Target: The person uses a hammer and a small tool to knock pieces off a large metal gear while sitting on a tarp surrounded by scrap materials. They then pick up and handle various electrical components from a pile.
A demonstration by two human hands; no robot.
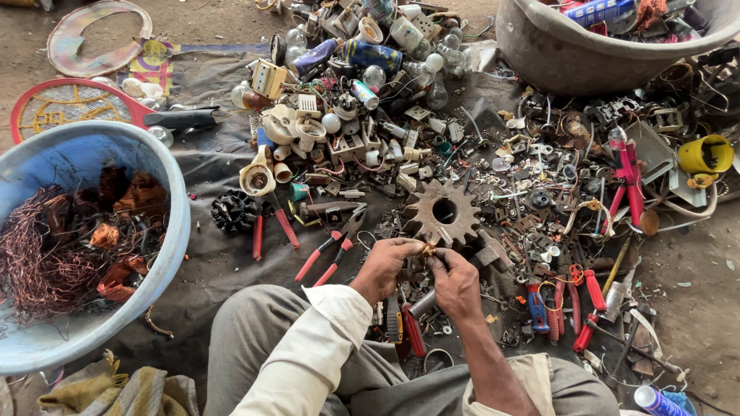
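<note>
Both forearms reach forward from the lap. The left hand [383, 266] and right hand [455, 281] meet, fingers [416, 248] pinched together.

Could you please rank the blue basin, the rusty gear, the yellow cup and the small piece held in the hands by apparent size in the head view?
1. Blue basin, though it lies nearer the camera.
2. Rusty gear.
3. Yellow cup.
4. Small piece, pinched between the left hand and right hand.

Small brass piece [427, 249] mostly hidden between fingertips [417, 248].
</note>
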